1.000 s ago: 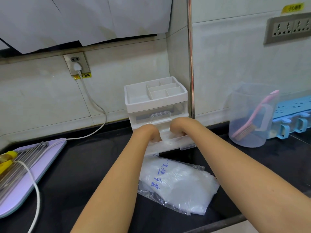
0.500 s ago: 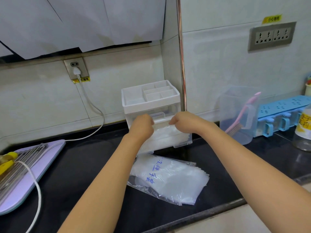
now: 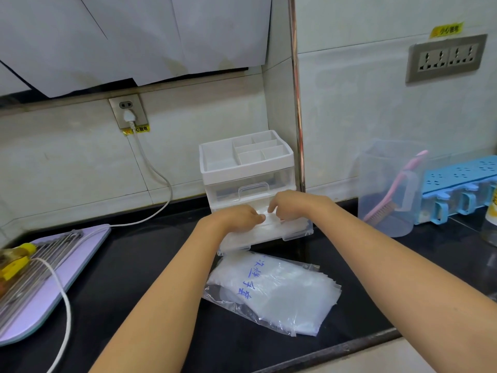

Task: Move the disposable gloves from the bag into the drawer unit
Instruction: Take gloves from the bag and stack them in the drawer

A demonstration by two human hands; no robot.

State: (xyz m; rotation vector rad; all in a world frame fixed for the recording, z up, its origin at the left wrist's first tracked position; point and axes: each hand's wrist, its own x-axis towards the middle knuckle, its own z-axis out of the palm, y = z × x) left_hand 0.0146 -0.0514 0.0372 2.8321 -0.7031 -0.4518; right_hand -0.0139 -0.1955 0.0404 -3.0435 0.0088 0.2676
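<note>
A white and clear drawer unit (image 3: 247,181) stands against the back wall, its lower drawer (image 3: 298,229) pulled out toward me. A white stack of disposable gloves (image 3: 269,230) lies in that drawer. My left hand (image 3: 236,218) and my right hand (image 3: 293,204) meet over the stack, fingers curled, pinching the top of the gloves between them. In front of the drawer a clear bag (image 3: 269,289) with blue writing lies flat on the black counter, with more gloves inside it.
A clear jug (image 3: 382,211) holding a pink brush (image 3: 392,192) stands to the right, beside a blue rack (image 3: 457,181). On the left, a purple board (image 3: 45,286) carries metal rods, and a white cable (image 3: 158,173) runs from the wall socket. The counter's front edge (image 3: 336,348) is close.
My hands lifted out of the lower drawer, then came back down onto the glove stack. The camera view shifted slightly left and back.
</note>
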